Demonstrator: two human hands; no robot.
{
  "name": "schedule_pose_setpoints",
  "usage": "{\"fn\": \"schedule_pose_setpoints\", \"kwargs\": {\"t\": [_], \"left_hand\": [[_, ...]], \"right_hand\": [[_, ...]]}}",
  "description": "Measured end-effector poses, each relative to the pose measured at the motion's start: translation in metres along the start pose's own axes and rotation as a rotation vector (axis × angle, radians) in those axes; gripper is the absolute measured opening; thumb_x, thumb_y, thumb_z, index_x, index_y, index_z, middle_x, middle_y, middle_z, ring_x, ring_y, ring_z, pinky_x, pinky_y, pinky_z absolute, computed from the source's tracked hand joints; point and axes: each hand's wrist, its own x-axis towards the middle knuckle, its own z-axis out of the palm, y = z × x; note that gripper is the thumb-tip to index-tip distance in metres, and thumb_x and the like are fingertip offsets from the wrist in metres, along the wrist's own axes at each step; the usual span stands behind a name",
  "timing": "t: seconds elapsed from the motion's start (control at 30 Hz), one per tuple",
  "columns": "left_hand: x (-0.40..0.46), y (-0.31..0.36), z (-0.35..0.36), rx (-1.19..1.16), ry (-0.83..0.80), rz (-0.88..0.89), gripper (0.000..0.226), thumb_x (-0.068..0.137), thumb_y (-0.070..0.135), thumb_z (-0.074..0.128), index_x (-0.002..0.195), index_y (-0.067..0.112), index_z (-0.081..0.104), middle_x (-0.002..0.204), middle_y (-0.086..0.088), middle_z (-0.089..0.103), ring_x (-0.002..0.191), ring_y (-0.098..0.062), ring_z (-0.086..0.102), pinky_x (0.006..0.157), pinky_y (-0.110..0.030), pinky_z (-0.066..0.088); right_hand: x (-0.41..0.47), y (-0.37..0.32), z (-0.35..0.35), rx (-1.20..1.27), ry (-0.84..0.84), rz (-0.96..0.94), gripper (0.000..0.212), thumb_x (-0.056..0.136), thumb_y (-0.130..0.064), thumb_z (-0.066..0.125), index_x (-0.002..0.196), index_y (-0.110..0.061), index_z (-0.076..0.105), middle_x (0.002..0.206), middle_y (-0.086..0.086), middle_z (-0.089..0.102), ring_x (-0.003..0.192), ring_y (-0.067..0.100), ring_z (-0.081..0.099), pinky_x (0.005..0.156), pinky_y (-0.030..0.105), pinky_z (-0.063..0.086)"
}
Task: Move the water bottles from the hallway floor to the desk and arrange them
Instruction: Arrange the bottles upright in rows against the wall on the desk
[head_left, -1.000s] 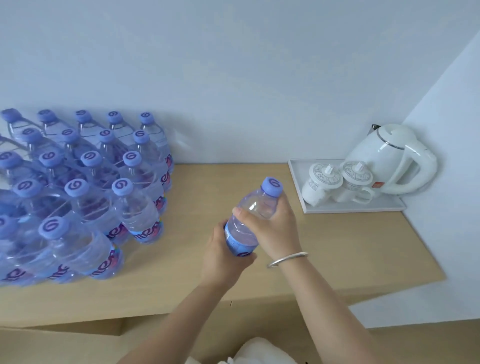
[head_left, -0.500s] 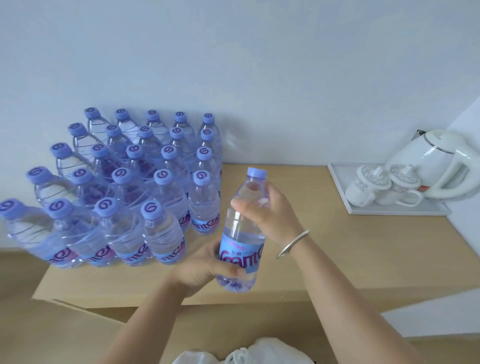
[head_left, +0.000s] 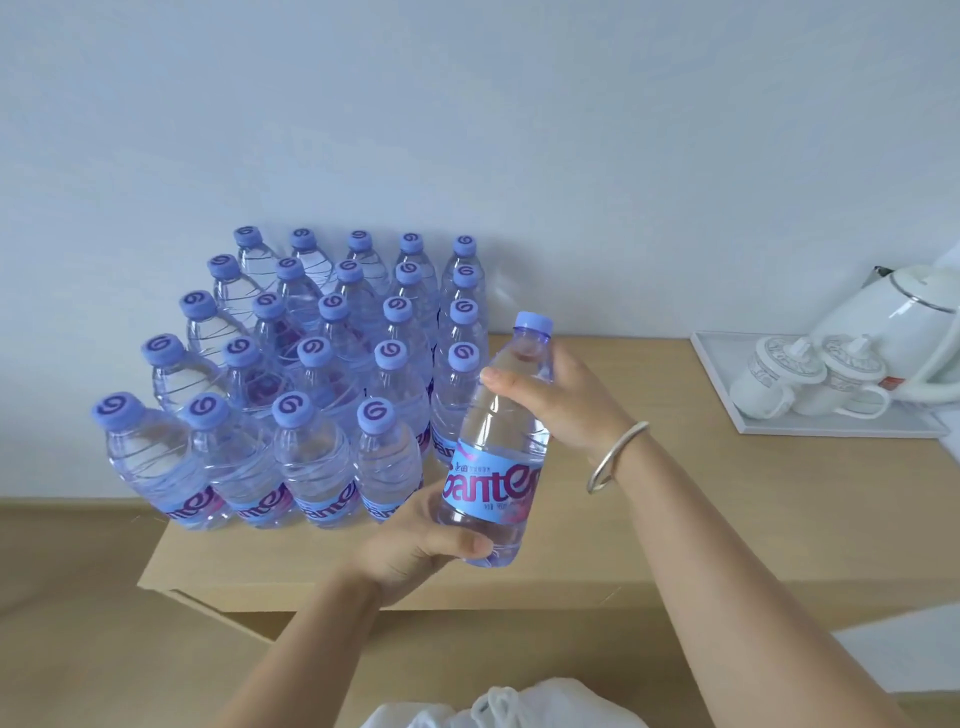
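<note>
Water bottle, clear plastic with a periwinkle cap and a blue label printed in magenta lettering, is held in the air above the front part of the wooden desk, tilted slightly with its cap leaning to the right. The left hand cups the base from below, fingers wrapped behind the bottle and the thumb pressed across the lower front just under the label. The right hand closes around the shoulder and neck, fingers curled over the upper body just beneath the cap; a silver bangle sits on that wrist. Both hands grip the same bottle, and the bottle touches nothing else. Just beside it to the left stands the block of water bottles already on the desk, upright in five tidy rows running back to the white wall (the front row shows four caps where the rows behind show five). The held bottle hangs in front of that block's near right corner. At the desk's far right a white tray carries two lidded white mugs and a white electric kettle, the kettle partly cut off by the frame edge. A pale fabric item, possibly a drawstring garment, appears at the bottom edge.
</note>
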Motion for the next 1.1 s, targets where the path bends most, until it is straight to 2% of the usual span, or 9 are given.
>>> {"fn": "schedule_pose_setpoints", "kwargs": {"t": [0.1,0.23,0.4,0.5,0.57,0.63,0.77,0.97,1.1], "left_hand": [[0.0,-0.003,-0.003,0.012,0.042,-0.008,0.064,0.048,0.015,0.077,0.109,0.004,0.059,0.095,-0.011,0.066,0.088,-0.022,0.062,0.083,-0.031,0.048],[0.002,-0.011,-0.009,0.106,0.089,-0.022,0.062,0.053,0.015,0.081,0.111,0.005,0.059,0.096,-0.008,0.068,0.088,-0.018,0.064,0.078,-0.028,0.051],[0.016,-0.035,-0.014,0.331,0.505,0.034,0.045,0.069,0.0,0.079,0.105,0.02,0.062,0.095,0.01,0.072,0.093,-0.011,0.066,0.07,-0.015,0.049],[0.019,-0.049,-0.015,0.469,0.641,0.019,0.043,0.073,0.005,0.073,0.111,0.021,0.059,0.102,0.012,0.069,0.099,-0.011,0.064,0.08,-0.024,0.049],[0.018,-0.057,-0.016,0.583,0.647,-0.053,0.043,0.076,0.01,0.07,0.117,0.017,0.057,0.11,0.007,0.067,0.108,-0.015,0.06,0.088,-0.031,0.048],[0.019,-0.063,-0.015,0.628,0.649,-0.122,0.046,0.079,0.014,0.069,0.122,0.012,0.053,0.119,0.003,0.062,0.116,-0.017,0.055,0.09,-0.028,0.044],[0.023,-0.065,-0.013,0.515,0.606,-0.169,0.054,0.082,0.012,0.066,0.133,0.012,0.047,0.131,0.001,0.054,0.123,-0.019,0.05,0.096,-0.028,0.041],[0.025,-0.066,-0.017,0.361,0.623,-0.18,0.032,0.082,0.006,0.063,0.114,0.006,0.055,0.122,-0.019,0.056,0.123,-0.033,0.048,0.079,-0.026,0.036],[0.024,-0.063,-0.017,0.318,0.588,-0.122,0.034,0.083,0.0,0.059,0.115,0.009,0.056,0.108,-0.001,0.059,0.121,-0.029,0.049,0.085,-0.025,0.038]], "right_hand": [[0.001,0.003,0.005,-0.037,0.031,-0.004,0.027,0.077,-0.036,0.072,0.091,-0.017,0.06,0.088,-0.01,0.066,0.08,0.004,0.061,0.077,0.024,0.047],[0.001,0.013,0.013,-0.014,0.021,0.043,0.039,0.072,-0.034,0.074,0.103,-0.017,0.058,0.105,0.0,0.068,0.099,0.015,0.064,0.095,0.043,0.047],[-0.006,0.031,0.031,-0.126,0.001,0.007,0.057,0.064,-0.042,0.081,0.111,-0.027,0.054,0.106,-0.013,0.066,0.099,0.003,0.062,0.093,0.035,0.049],[-0.007,0.039,0.043,-0.144,0.01,0.004,0.064,0.062,-0.043,0.081,0.116,-0.027,0.051,0.111,-0.013,0.063,0.103,0.005,0.06,0.094,0.035,0.048],[-0.007,0.044,0.05,-0.171,0.012,-0.015,0.068,0.062,-0.04,0.082,0.118,-0.026,0.047,0.114,-0.013,0.061,0.103,0.006,0.059,0.093,0.034,0.048],[-0.007,0.049,0.055,-0.204,0.022,-0.03,0.069,0.063,-0.037,0.083,0.119,-0.024,0.046,0.116,-0.01,0.06,0.104,0.009,0.058,0.093,0.034,0.047],[-0.005,0.056,0.06,-0.166,0.051,-0.033,0.06,0.065,-0.032,0.083,0.113,-0.028,0.047,0.115,-0.011,0.06,0.107,0.008,0.057,0.094,0.033,0.046],[-0.005,0.066,0.072,-0.183,0.091,-0.079,0.061,0.063,-0.024,0.085,0.101,-0.04,0.04,0.108,-0.015,0.051,0.106,0.008,0.053,0.09,0.022,0.043],[-0.006,0.073,0.076,-0.182,0.122,-0.075,0.06,0.063,-0.028,0.084,0.096,-0.048,0.038,0.107,-0.023,0.048,0.103,0.002,0.052,0.087,0.018,0.042]]}}
